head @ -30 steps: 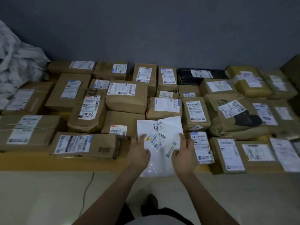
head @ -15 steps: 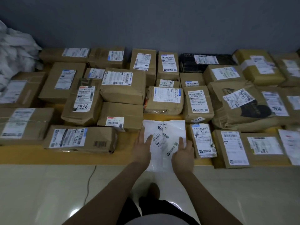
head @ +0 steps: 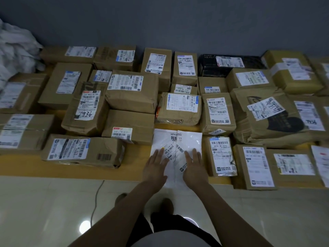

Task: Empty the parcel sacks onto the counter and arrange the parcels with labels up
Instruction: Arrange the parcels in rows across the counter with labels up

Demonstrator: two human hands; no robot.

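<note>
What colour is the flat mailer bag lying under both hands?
The mailer bag is white; the head view shows it best.

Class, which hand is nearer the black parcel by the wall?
Right. The right hand is in front and left of the black parcel; the left hand, farther left.

The left hand [head: 155, 168] and right hand [head: 194, 168] hide part of the white mailer [head: 188, 141], its print too small to read; far left of it, the white sacks [head: 16, 50] are cut off.
</note>
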